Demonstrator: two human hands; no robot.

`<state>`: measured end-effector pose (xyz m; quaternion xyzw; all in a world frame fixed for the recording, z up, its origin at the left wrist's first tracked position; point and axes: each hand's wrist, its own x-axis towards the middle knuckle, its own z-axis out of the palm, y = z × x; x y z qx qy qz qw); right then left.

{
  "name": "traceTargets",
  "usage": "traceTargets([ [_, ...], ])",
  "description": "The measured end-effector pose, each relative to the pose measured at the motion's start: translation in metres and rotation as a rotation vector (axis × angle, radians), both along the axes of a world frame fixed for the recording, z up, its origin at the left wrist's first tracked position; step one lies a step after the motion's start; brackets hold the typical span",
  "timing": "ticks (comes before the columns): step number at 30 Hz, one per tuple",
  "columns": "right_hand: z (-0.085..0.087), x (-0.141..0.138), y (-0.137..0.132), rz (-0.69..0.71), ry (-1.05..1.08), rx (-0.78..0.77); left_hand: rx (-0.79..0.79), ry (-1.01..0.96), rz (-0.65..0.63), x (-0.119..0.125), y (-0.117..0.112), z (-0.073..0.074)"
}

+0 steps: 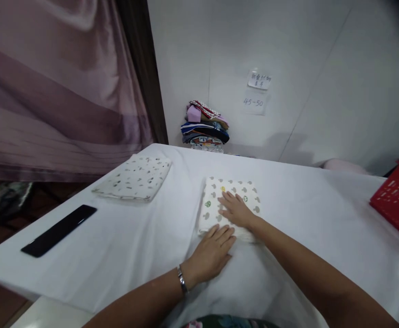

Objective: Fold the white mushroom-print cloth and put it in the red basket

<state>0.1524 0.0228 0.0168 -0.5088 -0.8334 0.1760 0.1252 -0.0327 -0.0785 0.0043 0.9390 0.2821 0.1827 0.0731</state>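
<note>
A folded white cloth with grey, green and yellow mushroom prints (pixel 213 191) lies flat on the white-covered table in front of me. My right hand (pixel 236 210) rests palm down on top of it, fingers spread. At the cloth's near left edge lies my left hand (pixel 210 255), flat with the fingers stretched out, its fingertips on the edge. A silver bracelet (pixel 182 279) circles the left wrist. Farther off to the left is a second folded white cloth (pixel 134 177) with small dark leaf-like prints, apart from both hands.
A black flat strip (pixel 59 230) lies on the table (pixel 144 250) at left. A red slotted basket (pixel 397 198) stands at the right edge. Beyond the far edge rises a stack of folded fabrics (pixel 205 127) against the wall. A purplish curtain (pixel 55 91) hangs at left.
</note>
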Motion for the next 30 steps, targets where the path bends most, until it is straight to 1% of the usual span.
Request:
traceTargets([
  [2,-0.002,0.005,-0.01,-0.029,0.064,-0.004,-0.003,-0.052,0.02,-0.015,0.001,0.002],
  [3,-0.002,0.007,-0.015,-0.047,0.119,-0.002,0.003,-0.094,0.058,-0.022,0.002,0.003],
  [5,-0.001,0.007,-0.024,-0.06,0.232,0.014,0.019,-0.199,0.188,-0.035,0.007,0.002],
  [8,0.003,0.005,-0.043,-0.012,0.341,0.032,-0.018,-0.34,0.396,-0.052,0.013,-0.003],
  [10,0.005,0.002,-0.057,0.037,0.378,0.053,-0.09,-0.398,0.457,-0.057,0.015,-0.007],
  [13,0.007,-0.004,-0.074,0.1,0.387,0.144,-0.175,-0.44,0.481,-0.056,0.016,-0.01],
  [17,0.006,-0.014,-0.084,0.112,0.303,0.236,-0.218,-0.447,0.509,-0.049,0.017,-0.009],
  [20,0.004,-0.022,-0.085,0.111,0.244,0.251,-0.21,-0.463,0.51,-0.048,0.017,-0.009],
  [24,0.007,-0.031,-0.083,0.081,0.199,0.23,-0.187,-0.479,0.483,-0.049,0.017,-0.009],
  [30,0.007,-0.04,-0.079,0.053,0.127,0.21,-0.221,-0.453,0.475,-0.047,0.019,-0.006],
])
